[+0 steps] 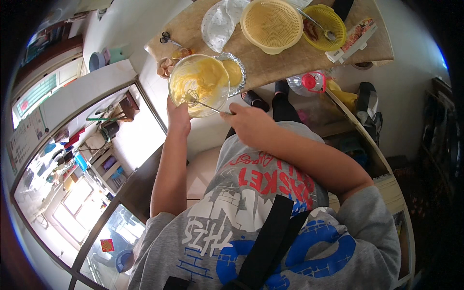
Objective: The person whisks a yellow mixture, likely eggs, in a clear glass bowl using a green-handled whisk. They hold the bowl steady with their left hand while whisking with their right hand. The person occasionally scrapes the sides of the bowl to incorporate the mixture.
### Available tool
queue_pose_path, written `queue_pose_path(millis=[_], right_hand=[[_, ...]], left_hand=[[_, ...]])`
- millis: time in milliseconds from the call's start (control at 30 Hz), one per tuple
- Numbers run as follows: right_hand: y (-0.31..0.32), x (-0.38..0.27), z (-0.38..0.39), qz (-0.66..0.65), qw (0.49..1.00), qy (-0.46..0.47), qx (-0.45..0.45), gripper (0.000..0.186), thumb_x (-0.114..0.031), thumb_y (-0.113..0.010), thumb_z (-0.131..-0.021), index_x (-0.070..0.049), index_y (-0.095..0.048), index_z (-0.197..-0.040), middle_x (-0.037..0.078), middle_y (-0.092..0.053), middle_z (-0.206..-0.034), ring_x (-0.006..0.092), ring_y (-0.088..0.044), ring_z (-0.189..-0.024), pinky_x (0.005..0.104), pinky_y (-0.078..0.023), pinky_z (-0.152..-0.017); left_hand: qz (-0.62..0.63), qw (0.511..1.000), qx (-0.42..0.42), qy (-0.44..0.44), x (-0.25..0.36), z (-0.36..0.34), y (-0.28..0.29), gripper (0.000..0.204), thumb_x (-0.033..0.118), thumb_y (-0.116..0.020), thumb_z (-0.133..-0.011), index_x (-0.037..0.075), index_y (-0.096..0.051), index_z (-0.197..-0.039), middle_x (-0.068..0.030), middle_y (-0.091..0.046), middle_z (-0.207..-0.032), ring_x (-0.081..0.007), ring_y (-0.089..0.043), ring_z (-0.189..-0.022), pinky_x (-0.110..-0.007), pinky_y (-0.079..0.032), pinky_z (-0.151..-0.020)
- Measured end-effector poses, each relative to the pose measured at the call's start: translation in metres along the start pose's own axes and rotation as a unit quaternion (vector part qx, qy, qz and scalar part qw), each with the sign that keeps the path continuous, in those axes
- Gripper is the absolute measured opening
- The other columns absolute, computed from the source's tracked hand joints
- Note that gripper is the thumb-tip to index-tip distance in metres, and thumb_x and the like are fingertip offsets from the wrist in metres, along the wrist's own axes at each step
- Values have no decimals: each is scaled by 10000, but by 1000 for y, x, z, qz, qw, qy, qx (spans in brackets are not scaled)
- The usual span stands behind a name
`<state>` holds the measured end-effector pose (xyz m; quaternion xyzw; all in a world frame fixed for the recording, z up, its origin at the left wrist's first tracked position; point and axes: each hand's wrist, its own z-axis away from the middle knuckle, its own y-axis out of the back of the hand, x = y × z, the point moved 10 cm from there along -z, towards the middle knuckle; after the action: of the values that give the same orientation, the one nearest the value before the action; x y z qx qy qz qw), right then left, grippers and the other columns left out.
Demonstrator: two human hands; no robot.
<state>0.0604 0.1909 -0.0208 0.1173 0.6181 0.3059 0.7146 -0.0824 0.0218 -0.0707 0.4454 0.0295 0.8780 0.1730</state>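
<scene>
My left hand (179,116) grips the lower left side of a clear glass bowl (211,76) of pale yellow mixture, raised at the wooden table's near edge. My right hand (241,121) is closed on the handle of a metal whisk (192,97), whose wire head sits in the bowl. Just right of the bowl, partly behind it, a foil tray (233,72) holds a yellow substance. Eggshells (165,67) lie left of the bowl, near black scissors (166,38).
The wooden table (285,65) also carries a cream colander (268,21), a yellow basket (333,26) with a spoon, a white bag (217,26) and a long box (345,48). Below are a plastic jug (299,83) and my feet. A mirrored cabinet (72,174) stands at left.
</scene>
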Motion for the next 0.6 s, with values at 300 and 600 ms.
queue_pose_path(millis=[300,600], right_hand=[[4,25,4,41,998,20,38,337,-87,-565,-869,-23,-649,-1188,135,-621,-1132,291,-702,-863,397,-578,-754],[-3,35,-1,37,996,9,82,320,-100,-535,-905,-8,-636,-1195,157,-615,-1108,314,-703,-864,412,-574,-736]], left_hand=[[-25,999,-34,16,2,-14,-4,608,-177,-357,-787,-35,-403,-1376,-223,-543,-1318,-306,-649,-1123,-410,-616,-884],[-207,978,-9,-39,12,-28,-3,615,-153,-389,-789,-43,-381,-1395,-210,-556,-1265,-334,-622,-1124,-391,-548,-929]])
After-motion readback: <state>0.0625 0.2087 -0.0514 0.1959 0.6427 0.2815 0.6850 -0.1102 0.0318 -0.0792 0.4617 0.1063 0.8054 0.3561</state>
